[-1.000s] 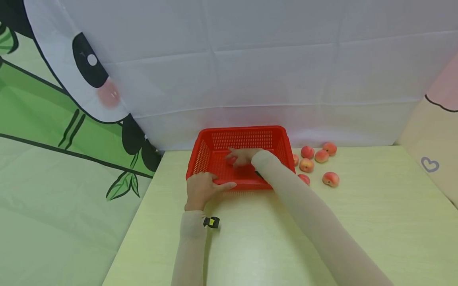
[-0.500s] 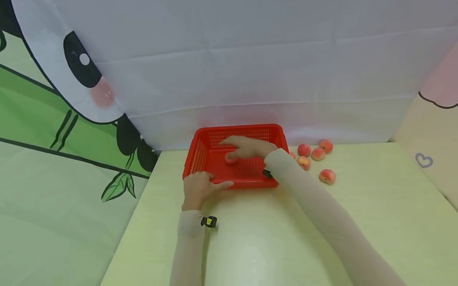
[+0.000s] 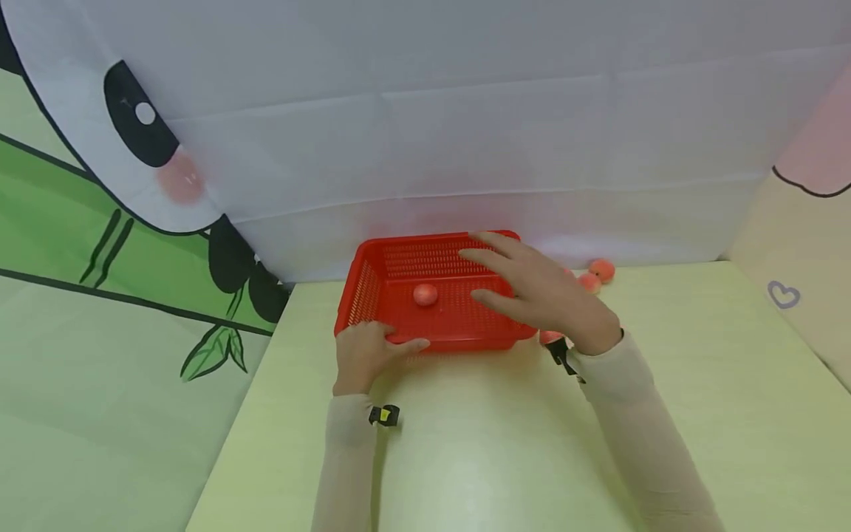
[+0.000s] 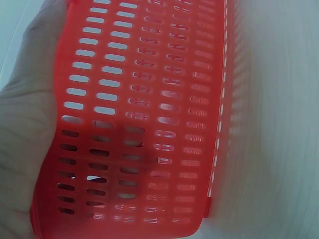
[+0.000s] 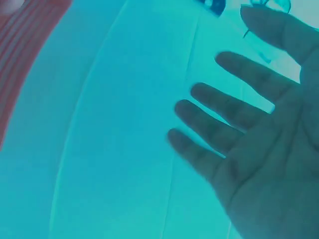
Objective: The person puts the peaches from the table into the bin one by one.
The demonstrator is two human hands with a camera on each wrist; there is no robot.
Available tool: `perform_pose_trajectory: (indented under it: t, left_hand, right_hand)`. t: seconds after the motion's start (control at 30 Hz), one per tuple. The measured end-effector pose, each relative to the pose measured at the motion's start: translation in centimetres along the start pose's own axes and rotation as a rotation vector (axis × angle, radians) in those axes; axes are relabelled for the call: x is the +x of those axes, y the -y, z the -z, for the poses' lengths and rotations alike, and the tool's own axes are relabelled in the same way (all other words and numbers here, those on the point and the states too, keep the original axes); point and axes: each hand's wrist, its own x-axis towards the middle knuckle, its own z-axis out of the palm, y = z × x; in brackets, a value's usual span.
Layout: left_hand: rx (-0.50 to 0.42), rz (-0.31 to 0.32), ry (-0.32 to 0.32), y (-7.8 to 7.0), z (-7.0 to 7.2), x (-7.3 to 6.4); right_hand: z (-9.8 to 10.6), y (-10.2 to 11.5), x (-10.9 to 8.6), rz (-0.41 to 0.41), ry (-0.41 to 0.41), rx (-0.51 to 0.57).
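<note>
Red basket [image 3: 459,316] sits crosswise (long axis left-right).

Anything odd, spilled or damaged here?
Right wrist view has a strong cyan cast, tinting the right hand; the head view shows none. Red basket sits upright, one peach inside; no visible spill or damage.

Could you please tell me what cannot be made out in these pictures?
Head view: how many peaches lie right of the red basket; the right hand and its wrist block part of that spot.
Head view: most of the basket's right side, behind that same hand.
Left wrist view: the full grip of the left hand, cut off by the left edge.
Right wrist view: what the pale shape is, cropped at the top left corner.
</note>
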Motion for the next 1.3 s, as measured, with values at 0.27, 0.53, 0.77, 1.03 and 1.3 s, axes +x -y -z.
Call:
perform_pose_trajectory:
  t: [0.27, 0.53, 0.77, 1.03, 1.3]
  left_hand:
    - [-0.03, 0.048, 0.024, 0.5, -0.4, -1.1]
    - [-0.03, 0.014, 0.001, 0.5, -0.5, -0.8]
    - [-0.044, 0.028, -0.008, 0.7, 0.0, -0.6]
    - [-0.058, 0.033, 0.007, 0.5, -0.1, -0.4]
    - [-0.049, 0.016, -0.006, 0.2, -0.1, 0.0]
  right_hand:
    - [0.0, -5.2, -4.4, -0.087, -0.293, -0.119]
    - [0.3, -9.2, -8.1, -0.325, -0.246, -0.182]
    - [0.1, -11.8, -9.2, -0.532, -0.008, -0.077]
    - [-1.3, -14.9, -10.4, -0.572, 0.138, 0.052]
    - [-2.9, -17.0, -11.1, -0.586, 0.211, 0.085]
